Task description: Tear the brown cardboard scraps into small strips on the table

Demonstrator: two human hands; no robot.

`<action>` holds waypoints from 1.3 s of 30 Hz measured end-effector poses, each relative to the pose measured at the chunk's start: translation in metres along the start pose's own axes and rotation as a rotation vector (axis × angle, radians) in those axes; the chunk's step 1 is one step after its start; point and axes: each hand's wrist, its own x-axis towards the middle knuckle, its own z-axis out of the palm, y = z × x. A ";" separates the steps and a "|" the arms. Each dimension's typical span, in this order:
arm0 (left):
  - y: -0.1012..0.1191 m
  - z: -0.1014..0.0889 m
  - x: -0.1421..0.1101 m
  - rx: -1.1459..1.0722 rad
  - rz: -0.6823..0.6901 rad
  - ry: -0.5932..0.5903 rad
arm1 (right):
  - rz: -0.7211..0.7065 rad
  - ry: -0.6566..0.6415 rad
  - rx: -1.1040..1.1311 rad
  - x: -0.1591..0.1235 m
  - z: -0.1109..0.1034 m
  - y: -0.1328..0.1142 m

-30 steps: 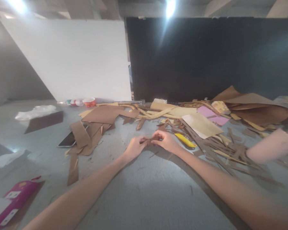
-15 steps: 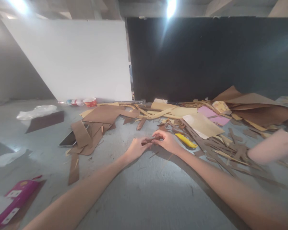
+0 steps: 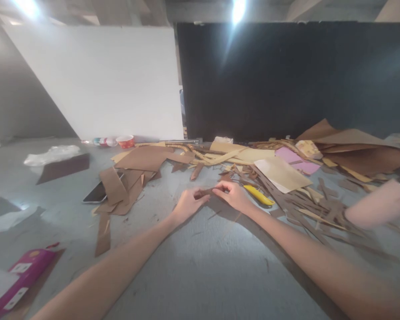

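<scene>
Between my two hands, just above the grey table, is a small dark brown strip that looks like paper or thin leather. My left hand pinches its left end, fingers curled. At its right end my right hand grips with thumb and fingertips. Part of the strip is hidden by the fingers. A yellow cutter knife lies right of my right hand. Beyond the hands a short brown scrap rests on the table.
Brown sheets partly cover a phone at left. Cut strips lie heaped at right, by another person's forearm. A cream sheet, a red cup and a purple box are also on the table.
My hands have moved slightly apart, and more of the brown strip shows between them. My left hand has shifted a little to the left. Things on the table look unchanged.
</scene>
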 end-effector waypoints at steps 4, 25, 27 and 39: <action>0.006 -0.001 -0.001 0.105 -0.007 -0.005 | -0.014 0.006 0.000 -0.002 0.001 -0.002; 0.008 -0.002 -0.002 0.156 -0.012 -0.025 | -0.022 0.013 -0.032 -0.004 0.001 0.000; 0.008 -0.002 -0.002 0.155 -0.010 -0.033 | -0.028 0.010 -0.030 -0.004 0.001 -0.001; 0.000 0.001 -0.001 0.172 0.013 0.011 | -0.056 0.008 -0.074 -0.004 0.001 -0.002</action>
